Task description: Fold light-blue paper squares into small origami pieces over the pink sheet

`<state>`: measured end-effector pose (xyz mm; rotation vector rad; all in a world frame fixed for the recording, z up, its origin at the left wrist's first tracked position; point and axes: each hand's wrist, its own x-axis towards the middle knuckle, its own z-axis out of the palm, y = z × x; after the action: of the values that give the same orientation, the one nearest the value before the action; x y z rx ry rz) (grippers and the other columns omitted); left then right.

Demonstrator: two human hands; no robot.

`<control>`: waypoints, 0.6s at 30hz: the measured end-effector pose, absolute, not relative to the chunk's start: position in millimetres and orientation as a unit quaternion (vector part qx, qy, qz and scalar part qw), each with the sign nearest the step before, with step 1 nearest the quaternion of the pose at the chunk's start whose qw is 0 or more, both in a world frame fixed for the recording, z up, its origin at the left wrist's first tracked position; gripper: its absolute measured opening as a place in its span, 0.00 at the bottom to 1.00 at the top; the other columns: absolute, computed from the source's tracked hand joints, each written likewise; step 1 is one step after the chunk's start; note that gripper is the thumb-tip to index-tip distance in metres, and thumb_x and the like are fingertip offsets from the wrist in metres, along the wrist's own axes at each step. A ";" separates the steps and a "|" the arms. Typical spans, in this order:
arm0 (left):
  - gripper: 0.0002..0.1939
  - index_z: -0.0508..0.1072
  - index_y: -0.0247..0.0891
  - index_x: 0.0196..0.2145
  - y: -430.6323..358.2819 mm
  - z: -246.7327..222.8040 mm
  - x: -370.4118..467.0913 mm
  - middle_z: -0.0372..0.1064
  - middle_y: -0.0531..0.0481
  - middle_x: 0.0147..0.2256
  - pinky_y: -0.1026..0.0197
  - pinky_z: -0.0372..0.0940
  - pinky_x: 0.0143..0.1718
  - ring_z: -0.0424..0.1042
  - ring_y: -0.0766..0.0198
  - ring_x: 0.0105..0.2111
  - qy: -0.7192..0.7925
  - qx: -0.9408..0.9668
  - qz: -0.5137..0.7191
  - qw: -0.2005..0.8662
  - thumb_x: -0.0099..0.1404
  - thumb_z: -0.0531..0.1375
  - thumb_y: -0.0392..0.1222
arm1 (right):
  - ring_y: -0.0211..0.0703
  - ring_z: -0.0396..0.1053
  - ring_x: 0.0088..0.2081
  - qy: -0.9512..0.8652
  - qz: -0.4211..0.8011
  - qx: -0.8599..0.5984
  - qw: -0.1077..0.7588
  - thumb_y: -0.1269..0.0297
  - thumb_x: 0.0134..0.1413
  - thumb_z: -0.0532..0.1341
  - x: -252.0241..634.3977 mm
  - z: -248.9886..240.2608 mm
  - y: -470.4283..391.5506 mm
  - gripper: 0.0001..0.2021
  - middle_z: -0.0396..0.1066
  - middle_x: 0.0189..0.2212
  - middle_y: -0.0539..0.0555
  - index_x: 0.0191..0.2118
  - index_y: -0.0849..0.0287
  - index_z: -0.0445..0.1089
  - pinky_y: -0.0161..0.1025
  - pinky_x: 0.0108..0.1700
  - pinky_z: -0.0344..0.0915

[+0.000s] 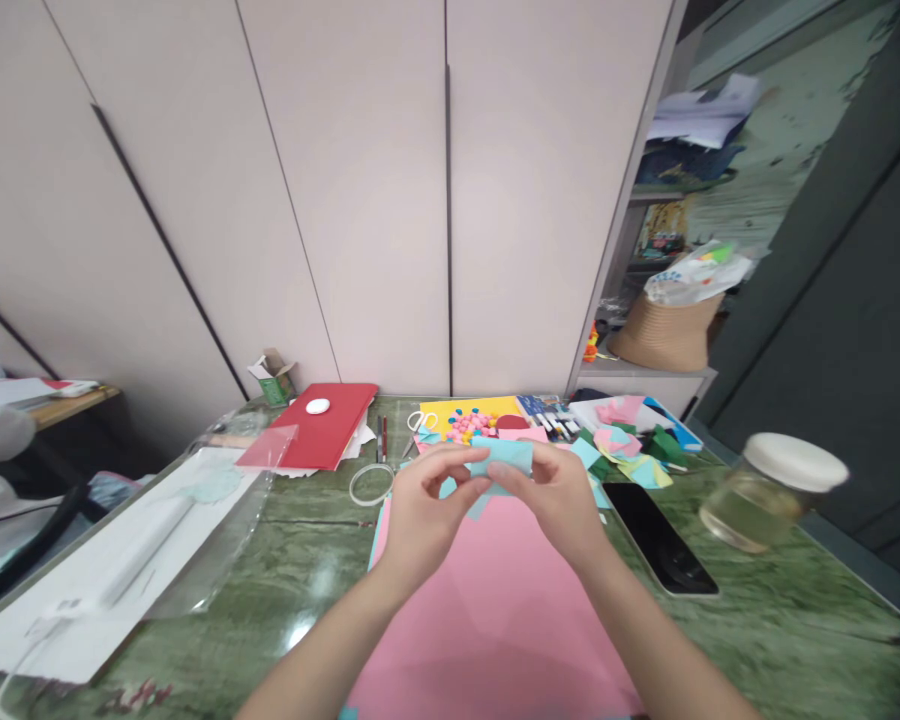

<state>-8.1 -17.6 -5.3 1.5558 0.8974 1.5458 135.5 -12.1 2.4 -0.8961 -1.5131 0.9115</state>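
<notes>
A small piece of light-blue paper (511, 456) is held up between both hands, folded or bent along its upper part. My left hand (439, 492) pinches its left side between thumb and fingers. On the right side, my right hand (557, 490) grips it, with the thumb pressed on the front. Both hands are above a large pink sheet of paper (495, 610), which lies on the green marbled table (300, 560). More light-blue paper shows just below and behind the fingers, partly hidden by them.
Behind the hands lie white scissors (422, 421), pink pom-poms (471, 425) and coloured paper scraps (630, 455). To the right are a phone (658, 537) and a lidded jar (769, 495). A tape roll (371, 484), red folder (319, 425) and plastic sleeve (225, 540) lie left.
</notes>
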 end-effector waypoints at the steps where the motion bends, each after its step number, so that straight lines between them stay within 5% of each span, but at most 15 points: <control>1: 0.12 0.76 0.41 0.34 -17.4 -5.7 -7.9 0.69 0.51 0.30 0.64 0.63 0.33 0.65 0.68 0.29 0.353 0.608 0.604 0.375 0.51 0.63 0.31 | 0.40 0.63 0.28 -0.640 0.387 -0.372 0.550 0.62 0.48 0.61 135.4 2.3 -12.4 0.08 0.66 0.22 0.50 0.25 0.60 0.69 0.36 0.31 0.60; 10: 0.11 0.76 0.41 0.34 -18.3 -4.9 -10.4 0.68 0.51 0.27 0.64 0.63 0.32 0.67 0.66 0.30 0.352 0.619 0.589 0.382 0.51 0.63 0.32 | 0.33 0.51 0.21 -0.634 0.366 -0.382 0.565 0.62 0.49 0.60 139.6 6.5 -11.7 0.14 0.52 0.16 0.45 0.19 0.60 0.59 0.32 0.23 0.50; 18: 0.11 0.76 0.40 0.34 -19.3 -0.9 -10.0 0.69 0.50 0.30 0.65 0.65 0.30 0.66 0.69 0.27 0.347 0.614 0.577 0.413 0.50 0.63 0.32 | 0.34 0.54 0.22 -0.616 0.366 -0.368 0.593 0.62 0.51 0.60 145.1 -2.3 -6.7 0.15 0.56 0.17 0.46 0.18 0.59 0.60 0.34 0.26 0.52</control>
<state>-10.0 -19.3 -0.9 1.5438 0.8717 1.4513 145.1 -6.7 -2.3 -0.8553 -1.4326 0.8513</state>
